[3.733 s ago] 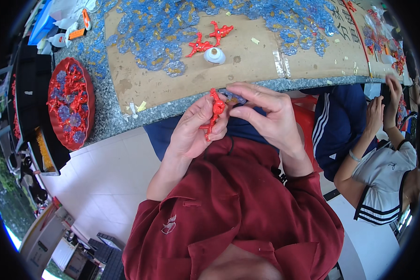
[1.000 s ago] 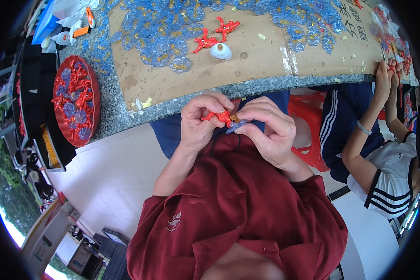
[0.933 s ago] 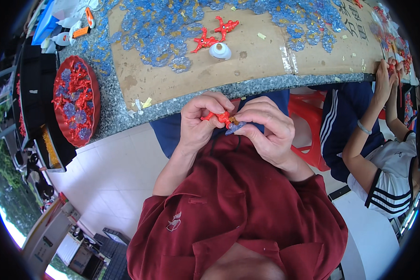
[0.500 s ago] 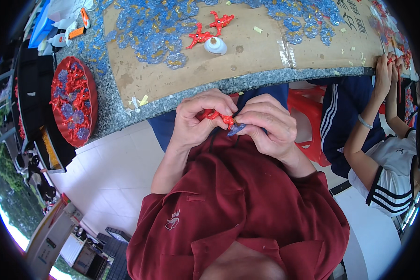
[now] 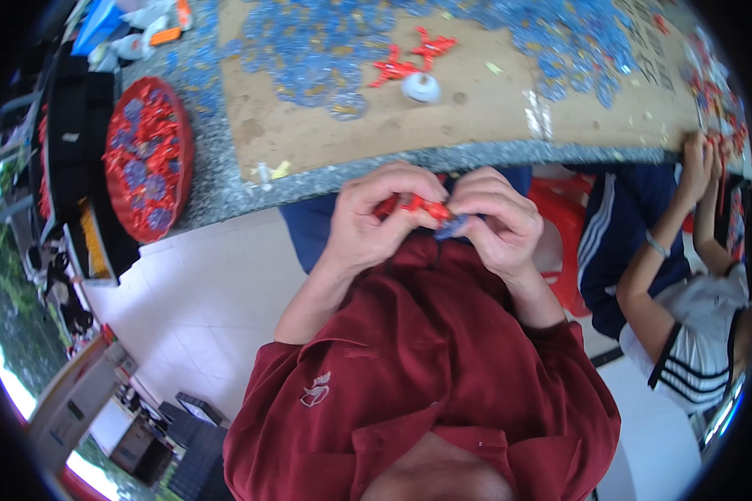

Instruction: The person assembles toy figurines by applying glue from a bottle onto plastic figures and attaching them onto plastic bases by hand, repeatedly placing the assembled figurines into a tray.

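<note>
My left hand (image 5: pixel 380 209) pinches a small red plastic figure (image 5: pixel 426 208) between thumb and fingers, close in front of my chest, just off the table edge. My right hand (image 5: pixel 503 219) grips a translucent blue plastic piece (image 5: pixel 451 226) against the figure's right end. The two parts touch; my fingertips hide the exact joint. On the cardboard sheet (image 5: pixel 309 144) beyond my hands lie two more red figures (image 5: pixel 393 67), beside a small white round-topped container (image 5: pixel 421 88). Many flat translucent blue pieces with yellowish centres (image 5: pixel 309 54) cover the far part of the cardboard.
A red bowl (image 5: pixel 187 167) of red and blue pieces sits at the table's left edge, near black bins (image 5: pixel 77 134). An orange-handled tool (image 5: pixel 166 36) lies at the far left. At right, a co-worker's hands (image 5: pixel 700 163) work over the table, near a red stool (image 5: pixel 560 204).
The head view has shifted, so the table and bowl sit farther right and higher in it. Both hands stay together, still gripping the red figure and the blue piece.
</note>
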### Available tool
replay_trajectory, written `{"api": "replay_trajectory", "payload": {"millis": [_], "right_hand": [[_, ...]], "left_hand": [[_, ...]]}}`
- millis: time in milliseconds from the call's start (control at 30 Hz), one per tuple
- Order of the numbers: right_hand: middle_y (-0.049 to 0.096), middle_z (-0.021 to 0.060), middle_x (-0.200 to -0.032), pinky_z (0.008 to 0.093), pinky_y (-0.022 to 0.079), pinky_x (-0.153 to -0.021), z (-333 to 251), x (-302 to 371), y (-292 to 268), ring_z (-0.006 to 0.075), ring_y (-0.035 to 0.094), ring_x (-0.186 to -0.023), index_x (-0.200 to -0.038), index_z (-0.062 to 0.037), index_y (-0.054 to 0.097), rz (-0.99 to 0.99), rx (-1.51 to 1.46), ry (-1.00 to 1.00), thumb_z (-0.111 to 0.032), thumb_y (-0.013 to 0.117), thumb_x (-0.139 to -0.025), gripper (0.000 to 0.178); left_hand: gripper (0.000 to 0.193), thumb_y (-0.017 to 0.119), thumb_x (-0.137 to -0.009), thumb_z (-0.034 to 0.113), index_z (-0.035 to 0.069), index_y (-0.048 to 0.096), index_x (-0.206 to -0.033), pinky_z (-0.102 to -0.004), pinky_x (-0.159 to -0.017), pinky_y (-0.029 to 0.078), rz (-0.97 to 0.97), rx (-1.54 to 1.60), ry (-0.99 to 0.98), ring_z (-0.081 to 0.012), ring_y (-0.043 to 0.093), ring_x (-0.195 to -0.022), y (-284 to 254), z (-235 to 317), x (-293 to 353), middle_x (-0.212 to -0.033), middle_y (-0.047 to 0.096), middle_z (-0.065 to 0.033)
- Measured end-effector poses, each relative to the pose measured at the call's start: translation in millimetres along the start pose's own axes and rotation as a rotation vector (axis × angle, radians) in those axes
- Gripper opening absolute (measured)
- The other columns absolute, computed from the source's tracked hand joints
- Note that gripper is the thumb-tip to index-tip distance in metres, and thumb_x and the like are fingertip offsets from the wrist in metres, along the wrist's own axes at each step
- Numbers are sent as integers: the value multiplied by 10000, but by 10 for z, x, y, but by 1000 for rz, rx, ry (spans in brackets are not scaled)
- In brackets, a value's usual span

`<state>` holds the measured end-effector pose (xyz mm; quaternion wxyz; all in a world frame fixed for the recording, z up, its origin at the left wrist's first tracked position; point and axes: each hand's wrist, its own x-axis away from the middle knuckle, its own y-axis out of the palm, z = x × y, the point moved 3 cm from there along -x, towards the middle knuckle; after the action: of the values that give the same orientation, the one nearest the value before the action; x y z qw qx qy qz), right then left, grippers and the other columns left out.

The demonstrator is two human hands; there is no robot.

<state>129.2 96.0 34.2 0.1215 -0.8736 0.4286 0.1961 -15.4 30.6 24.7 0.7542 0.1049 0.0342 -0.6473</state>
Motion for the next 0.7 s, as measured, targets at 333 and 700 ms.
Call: {"api": "replay_trajectory", "payload": {"millis": [333, 700], "right_hand": [[622, 110, -832, 293, 431, -697, 0, -27, 90, 189, 542, -723, -920, 38, 600, 0, 42, 174, -63, 711, -640, 317], [606, 122, -854, 258, 427, -684, 51, -19, -87, 171, 540, -709, -928, 47, 594, 75, 187, 244, 24, 634, -704, 228]], "left_hand": [[237, 741, -615, 16, 11, 644, -832, -267, -681, 451, 114, -317, -13, -161, 576, -783, -500, 488, 60, -815, 614, -80], [301, 707, -706, 78, 22, 629, -991, -173, -538, 390, 875, -1483, -33, -45, 468, -581, -1887, 1332, 154, -791, 603, -34]]}}
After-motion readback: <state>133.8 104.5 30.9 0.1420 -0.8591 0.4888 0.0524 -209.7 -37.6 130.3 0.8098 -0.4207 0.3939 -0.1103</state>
